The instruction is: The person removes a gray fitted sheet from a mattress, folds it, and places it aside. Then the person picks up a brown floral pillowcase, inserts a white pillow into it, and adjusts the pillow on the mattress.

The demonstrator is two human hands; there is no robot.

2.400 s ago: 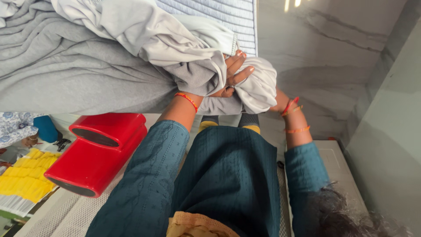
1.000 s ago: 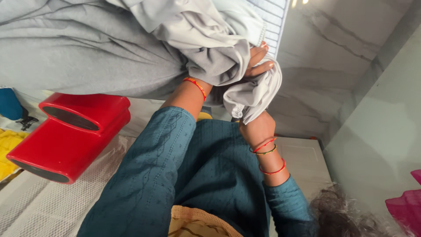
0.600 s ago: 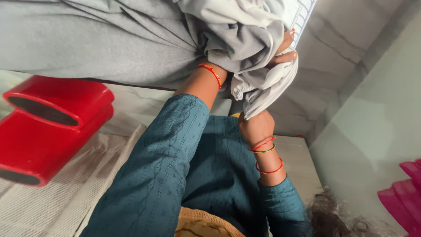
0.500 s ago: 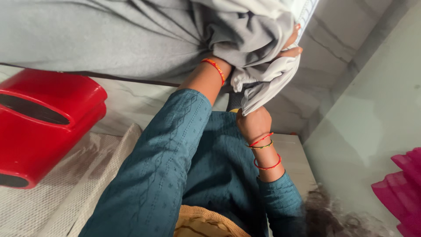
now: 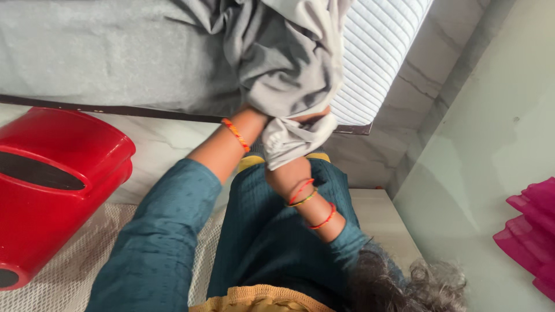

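A bunched pale grey cloth (image 5: 289, 63) hangs over the edge of a bed covered with a darker grey sheet (image 5: 87, 52). My left hand (image 5: 251, 119), with a red-orange thread on the wrist, is pushed into the bunch; its fingers are hidden in the folds. Just below it, my right hand (image 5: 285, 173), with red and gold bangles on the wrist, is closed on the cloth's gathered lower end (image 5: 289, 140). Both arms wear teal sleeves.
A white ribbed mattress (image 5: 378, 52) shows where the sheet is pulled back. A red plastic tub (image 5: 52, 173) lies at the left on white mesh fabric (image 5: 58, 283). A white box (image 5: 381, 216) sits by a pale wall, and pink fabric (image 5: 529, 231) is at the right.
My right hand has moved from beside the bundle to under it and taken the hanging end. The bundle and my left hand have shifted left and down, and more bare mattress is uncovered.
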